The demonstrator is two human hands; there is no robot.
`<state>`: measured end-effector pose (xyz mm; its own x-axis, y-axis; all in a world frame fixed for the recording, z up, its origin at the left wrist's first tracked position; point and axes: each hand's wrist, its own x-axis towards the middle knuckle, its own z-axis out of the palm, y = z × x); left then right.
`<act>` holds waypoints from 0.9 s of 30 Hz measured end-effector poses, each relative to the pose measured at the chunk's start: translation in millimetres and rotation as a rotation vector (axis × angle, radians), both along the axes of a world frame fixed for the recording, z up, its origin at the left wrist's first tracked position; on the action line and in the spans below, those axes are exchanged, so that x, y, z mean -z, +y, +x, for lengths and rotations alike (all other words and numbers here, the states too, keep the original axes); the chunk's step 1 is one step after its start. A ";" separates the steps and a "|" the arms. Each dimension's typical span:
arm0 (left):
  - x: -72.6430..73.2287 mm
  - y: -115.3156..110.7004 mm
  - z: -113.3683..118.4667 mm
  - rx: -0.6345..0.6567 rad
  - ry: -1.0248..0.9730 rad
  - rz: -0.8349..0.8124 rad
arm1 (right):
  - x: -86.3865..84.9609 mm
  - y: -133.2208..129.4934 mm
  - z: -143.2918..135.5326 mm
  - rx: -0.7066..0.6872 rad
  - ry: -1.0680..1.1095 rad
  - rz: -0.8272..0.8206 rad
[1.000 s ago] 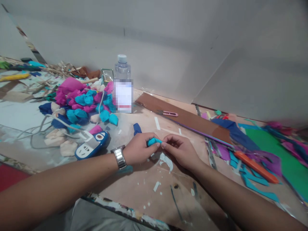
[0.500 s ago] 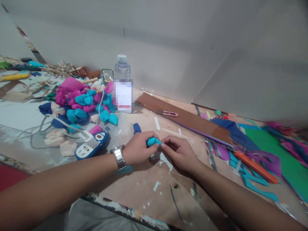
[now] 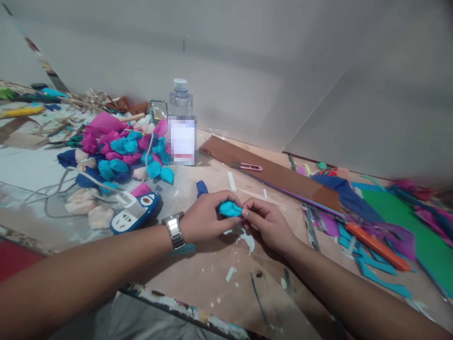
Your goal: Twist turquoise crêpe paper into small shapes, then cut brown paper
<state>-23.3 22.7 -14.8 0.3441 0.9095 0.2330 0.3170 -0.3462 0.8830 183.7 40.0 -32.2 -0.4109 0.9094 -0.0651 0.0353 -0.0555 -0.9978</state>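
Note:
A small crumpled piece of turquoise paper (image 3: 229, 208) sits between my two hands, just above the tabletop. My left hand (image 3: 205, 215), below a metal watch (image 3: 174, 231), curls its thumb and fingers around the paper's left side. At its right end, the fingertips of my right hand (image 3: 267, 223) pinch it closed. Beside my left hand lies a dark blue piece (image 3: 201, 188). Under the hands is a white curved scrap (image 3: 247, 242) on the table.
A blue and white power strip (image 3: 132, 213) with cables lies left, by a heap of pink, turquoise and cream crumpled pieces (image 3: 109, 146). Behind stands a bottle (image 3: 181, 97). Pink thread snips (image 3: 249, 166) rest on brown sheets (image 3: 279, 177); an orange cutter (image 3: 377, 246) is at right.
The turquoise paper has turned and looks rounder and fuller, with more of it showing between my hands. My right fingertips have shifted slightly right and remain at its end.

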 end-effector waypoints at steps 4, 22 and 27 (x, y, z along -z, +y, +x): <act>-1.5 -0.1 -0.1 -0.012 0.002 0.004 | 0.0 0.3 0.1 -0.003 0.011 -0.008; -4.2 -1.4 0.7 -0.035 -0.001 -0.057 | 3.2 -0.7 2.0 0.063 0.025 0.249; -2.6 -0.7 1.3 -0.027 -0.020 -0.055 | 5.7 -0.7 3.1 0.062 0.078 0.200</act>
<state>-22.0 22.0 -12.2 0.3150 0.9301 0.1891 0.3081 -0.2887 0.9065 186.9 39.3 -37.9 -0.3509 0.9244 0.1492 -0.0401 0.1444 -0.9887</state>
